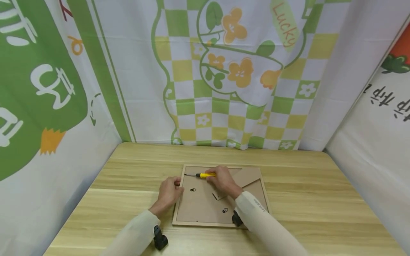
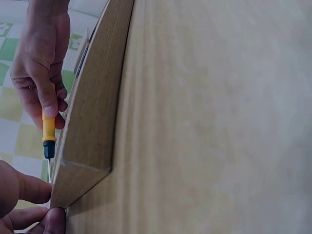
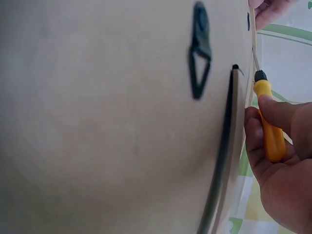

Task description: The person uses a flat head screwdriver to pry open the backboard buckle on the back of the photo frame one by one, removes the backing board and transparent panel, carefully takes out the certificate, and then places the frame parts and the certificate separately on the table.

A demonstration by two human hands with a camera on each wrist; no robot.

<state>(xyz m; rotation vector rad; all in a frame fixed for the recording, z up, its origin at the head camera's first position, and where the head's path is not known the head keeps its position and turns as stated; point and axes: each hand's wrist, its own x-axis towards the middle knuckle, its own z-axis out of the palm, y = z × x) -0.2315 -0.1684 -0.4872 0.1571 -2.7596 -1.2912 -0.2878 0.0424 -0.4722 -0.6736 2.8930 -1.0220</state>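
A wooden picture frame (image 1: 205, 224) lies face down on the table, its brown backing board (image 1: 198, 202) and fold-out stand leg (image 1: 253, 175) upward. My right hand (image 1: 222, 180) grips a screwdriver (image 1: 207, 175) by its yellow handle. The screwdriver's metal shaft points left, its tip by a small dark tab (image 1: 185, 174) at the frame's upper left inner edge. My left hand (image 1: 169, 192) holds the frame's left side with bent fingers. In the left wrist view, the fingers (image 2: 34, 189) are at the frame's corner, close to the shaft's tip.
Two black hanging hooks (image 1: 193, 190) are fixed to the backing board. The light wooden table (image 1: 301, 199) extends around the frame. A patterned curtain (image 1: 224, 117) hangs behind it, with printed cloth walls on both sides.
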